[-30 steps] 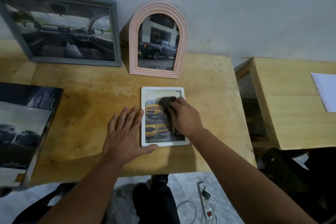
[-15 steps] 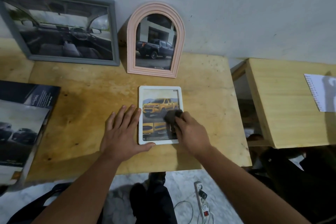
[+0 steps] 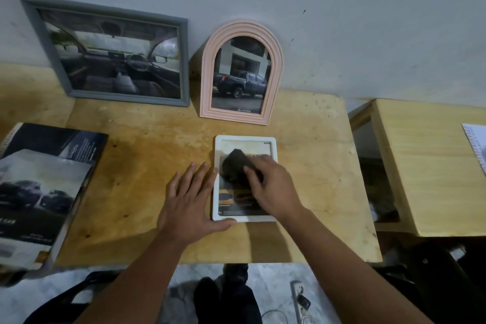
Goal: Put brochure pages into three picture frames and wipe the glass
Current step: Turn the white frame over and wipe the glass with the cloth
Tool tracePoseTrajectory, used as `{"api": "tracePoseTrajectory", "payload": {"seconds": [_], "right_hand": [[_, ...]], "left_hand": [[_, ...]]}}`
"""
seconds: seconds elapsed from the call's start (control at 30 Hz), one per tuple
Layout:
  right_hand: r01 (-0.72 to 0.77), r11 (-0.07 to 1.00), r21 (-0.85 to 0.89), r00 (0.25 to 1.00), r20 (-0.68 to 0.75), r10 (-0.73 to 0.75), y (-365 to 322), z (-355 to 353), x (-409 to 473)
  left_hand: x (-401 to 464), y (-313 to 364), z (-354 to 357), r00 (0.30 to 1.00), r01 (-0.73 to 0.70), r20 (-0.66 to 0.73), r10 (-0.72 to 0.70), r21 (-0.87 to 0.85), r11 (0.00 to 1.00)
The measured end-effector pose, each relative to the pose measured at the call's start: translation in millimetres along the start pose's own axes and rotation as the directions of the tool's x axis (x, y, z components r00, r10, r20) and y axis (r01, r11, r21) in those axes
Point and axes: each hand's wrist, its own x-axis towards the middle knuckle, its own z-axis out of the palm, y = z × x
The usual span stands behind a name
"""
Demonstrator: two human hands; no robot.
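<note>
Right hand [image 3: 273, 189] presses a dark cloth [image 3: 235, 166] onto the glass of the small white frame [image 3: 246, 138], fingers bent over the cloth's near side; I see motion blur there, so the exact grip is unclear. Left hand [image 3: 188, 198] lies flat on the table [image 3: 147, 166], fingers straight and spread, thumb against the frame's near left corner, fingertips along its left edge. White frame lies face up near the table's middle, a yellow vehicle page showing under the glass. Behind it, leaning on the wall: pink arched frame [image 3: 274, 60] with a dark pickup picture, and left of that a grey rectangular frame [image 3: 184, 60] with a car interior picture. Brochure [image 3: 44, 187] lies at the table's left edge. Second, paler table [image 3: 431, 166] to the right.
</note>
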Motion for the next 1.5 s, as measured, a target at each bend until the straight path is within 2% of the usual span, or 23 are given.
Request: {"api": "tracePoseTrajectory", "payload": {"seconds": [0.07, 0.1, 0.17, 0.23, 0.3, 0.4, 0.53, 0.6, 0.67, 0.73, 0.8, 0.87, 0.93, 1.0, 1.1, 1.2, 1.4, 1.47, 1.5], "right_hand": [[-0.004, 0.992, -0.129, 0.990, -0.139, -0.014, 15, -9, 22], [0.002, 0.967, -0.255, 0.989, -0.145, -0.040, 24, -8, 28], [0.088, 0.910, -0.406, 0.994, -0.026, -0.108, 40, 4, 32], [0.213, 0.878, -0.428, 0.977, 0.114, -0.182, 51, 26, 20], [0.275, 0.863, -0.425, 0.959, 0.183, -0.215, 56, 42, 3], [0.343, 0.865, -0.366, 0.935, 0.219, -0.279, 52, 44, -22], [0.330, 0.933, -0.143, 0.926, 0.238, -0.292, 32, 33, -48], [0.163, 0.985, 0.055, 0.954, 0.248, -0.171, 20, 16, -49], [-0.067, 0.954, 0.291, 0.970, 0.244, -0.007, 14, -4, -37], [-0.165, 0.890, 0.425, 0.986, 0.101, 0.135, 19, -21, -18], [-0.160, 0.897, 0.413, 0.982, -0.029, 0.189, 31, -31, 4], [-0.110, 0.956, 0.273, 0.988, -0.077, 0.136, 42, -32, 25], [-0.035, 0.997, 0.066, 0.998, -0.059, 0.039, 47, -20, 41], [0.064, 0.992, -0.111, 0.998, 0.027, -0.061, 42, 4, 49], [0.225, 0.944, -0.240, 0.974, 0.078, -0.212, 31, 48, 40], [0.311, 0.919, -0.243, 0.950, 0.103, -0.295, 26, 58, 19], [0.346, 0.936, -0.071, 0.913, 0.257, -0.318, 19, 37, -44], [0.274, 0.961, 0.026, 0.908, 0.322, -0.268, 16, 29, -61], [0.181, 0.979, 0.099, 0.908, 0.365, -0.205, 12, 21, -61]], "left_hand": [[0, -1, 0, 1.000, 0.000, -0.001, 0.000, 0.001, 1.000], [0, -1, 0, 1.000, 0.003, 0.004, -0.003, 0.003, 1.000], [0, -1, 0, 1.000, 0.009, 0.014, -0.009, 0.009, 1.000], [1, -1, 1, 1.000, 0.008, 0.010, -0.008, 0.006, 1.000], [1, -1, 2, 1.000, 0.003, 0.000, -0.003, -0.001, 1.000], [0, -1, 2, 1.000, -0.001, 0.013, 0.001, 0.001, 1.000], [1, -1, 0, 1.000, 0.000, 0.019, 0.000, 0.004, 1.000], [1, -1, 1, 1.000, -0.001, 0.014, 0.001, -0.004, 1.000], [1, -1, -1, 1.000, 0.004, 0.019, -0.003, -0.011, 1.000], [0, -1, -2, 1.000, 0.005, 0.023, -0.004, -0.015, 1.000], [1, -1, -2, 1.000, 0.001, 0.022, -0.001, -0.016, 1.000], [1, -2, -1, 1.000, -0.002, 0.021, 0.002, -0.011, 1.000], [1, -2, -1, 1.000, 0.000, 0.018, 0.000, -0.009, 1.000], [1, -2, -1, 1.000, 0.000, 0.019, 0.000, -0.009, 1.000], [1, -2, 0, 1.000, 0.001, 0.016, -0.001, -0.010, 1.000], [2, -1, 0, 0.999, -0.005, 0.033, 0.005, 0.010, 1.000], [0, -1, 0, 1.000, -0.003, 0.022, 0.003, -0.004, 1.000], [0, -1, -1, 1.000, -0.008, 0.025, 0.008, -0.012, 1.000], [0, -1, -1, 0.999, -0.006, 0.032, 0.006, -0.011, 1.000]]}}
